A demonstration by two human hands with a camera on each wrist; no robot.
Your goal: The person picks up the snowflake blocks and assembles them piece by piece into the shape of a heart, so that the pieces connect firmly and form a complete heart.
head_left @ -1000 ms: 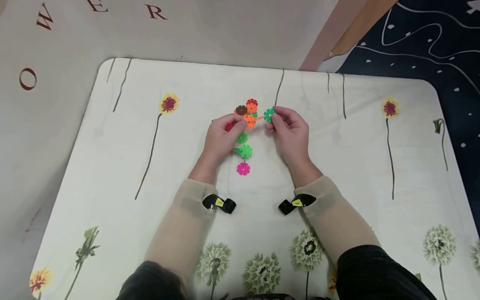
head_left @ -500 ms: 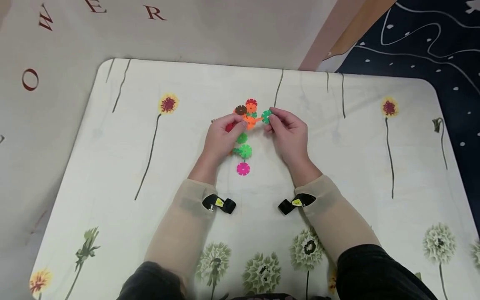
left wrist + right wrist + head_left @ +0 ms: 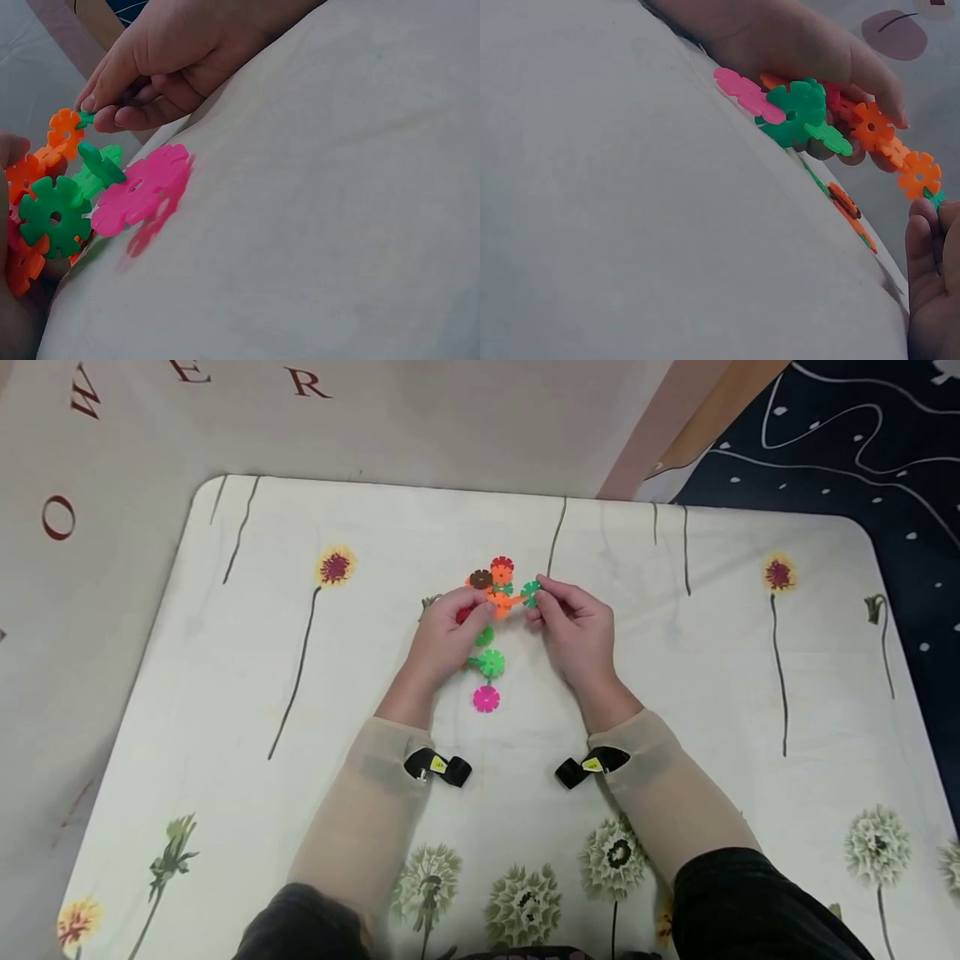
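Note:
My left hand point(image 3: 442, 631) grips a joined chain of notched plastic snowflake discs, with orange, green and red pieces. A pink snowflake disc point(image 3: 142, 191) sticks out at the near end, joined to a dark green disc point(image 3: 791, 112). My right hand point(image 3: 581, 622) pinches a small green snowflake disc point(image 3: 530, 594) between thumb and fingers. In the right wrist view this green disc meets the edge of the outermost orange disc point(image 3: 920, 177); how deep it sits in the notch cannot be seen. Part of the chain is hidden behind my left fingers.
Past the hands, a brown disc point(image 3: 481, 579) and a red disc point(image 3: 502, 563) lie with orange and green ones on the table. A white cloth point(image 3: 525, 752) printed with flowers covers the tabletop. A pale wall point(image 3: 450, 427) stands behind its far edge.
My right hand has moved slightly left, bringing the green snowflake disc from a small gap away up against the orange disc. My left hand has stayed almost still.

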